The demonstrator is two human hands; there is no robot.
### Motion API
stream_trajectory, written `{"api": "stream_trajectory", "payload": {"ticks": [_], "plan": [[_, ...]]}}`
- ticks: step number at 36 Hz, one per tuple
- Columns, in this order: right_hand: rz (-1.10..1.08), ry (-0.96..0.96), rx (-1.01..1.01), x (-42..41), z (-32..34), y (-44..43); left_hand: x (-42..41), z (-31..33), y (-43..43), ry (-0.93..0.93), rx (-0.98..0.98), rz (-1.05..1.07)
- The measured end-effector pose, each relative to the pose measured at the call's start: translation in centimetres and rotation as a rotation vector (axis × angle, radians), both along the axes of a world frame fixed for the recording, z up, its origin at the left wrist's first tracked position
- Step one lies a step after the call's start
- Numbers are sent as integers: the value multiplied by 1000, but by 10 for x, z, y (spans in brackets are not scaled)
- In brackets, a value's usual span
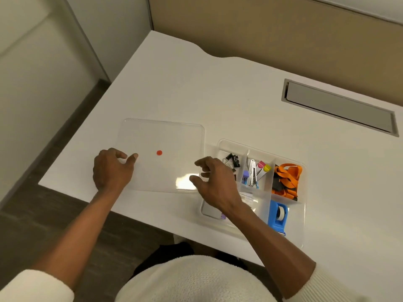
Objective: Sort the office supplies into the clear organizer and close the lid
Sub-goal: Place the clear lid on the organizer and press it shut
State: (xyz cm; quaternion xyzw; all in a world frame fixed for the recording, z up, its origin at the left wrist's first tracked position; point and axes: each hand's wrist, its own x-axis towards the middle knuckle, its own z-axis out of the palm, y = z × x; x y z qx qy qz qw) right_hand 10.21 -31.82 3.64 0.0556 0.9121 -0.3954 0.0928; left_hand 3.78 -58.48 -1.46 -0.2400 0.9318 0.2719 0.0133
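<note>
Item 1, desk (218, 94): white top, grey cable hatch (340, 106) set in at far right.

Item 2, lid (161, 136): clear, flat on the desk, left of the organizer, its right edge just beside the organizer's left wall. A small red dot (159, 152) sits near its middle.

Item 3, organizer (302, 225): clear, open, divided. I count black binder clips (232, 160) in the far-left compartment; a stapler-like tool with pink and yellow bits (256, 173) in the middle one; orange and black bands (286, 180) at far right; a blue tape dispenser (278, 214) in the near-right section; a grey pad (210, 211) at near left, partly hidden by my wrist.

Item 4, left hand (111, 168): on the lid's left edge, fingers loosely curled, thumb tip on the lid surface; I cannot tell if it pinches the rim.

Item 5, right hand (214, 182): over the lid's right edge and the organizer's left side, fingers spread, holding nothing I can see.
</note>
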Motion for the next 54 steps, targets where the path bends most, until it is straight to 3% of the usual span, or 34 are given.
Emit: {"api": "stream_trajectory", "payload": {"ticks": [6, 14, 22, 31, 42, 48, 54], "plan": [[87, -134, 187, -39, -19, -36, -23, -2, -18, -228, -53, -84], [226, -100, 742, -51, -51, -54, -31, 0, -10, -289, -62, -142], [20, -227, 548, -60, -62, -82, -34, -1, -11, -253, 21, -106], [-175, -211, 224, -70, -53, -85, -49, 6, -31, -225, 185, 82], [-223, 1, 169, -54, -10, -74, -50, 34, -29, -33, 212, 133], [-280, 139, 209, -31, 22, -16, -35, 47, 29, 2, 230, -6], [-477, 116, 264, 6, 30, 54, -3, 54, 101, -39, 282, -198]]}}
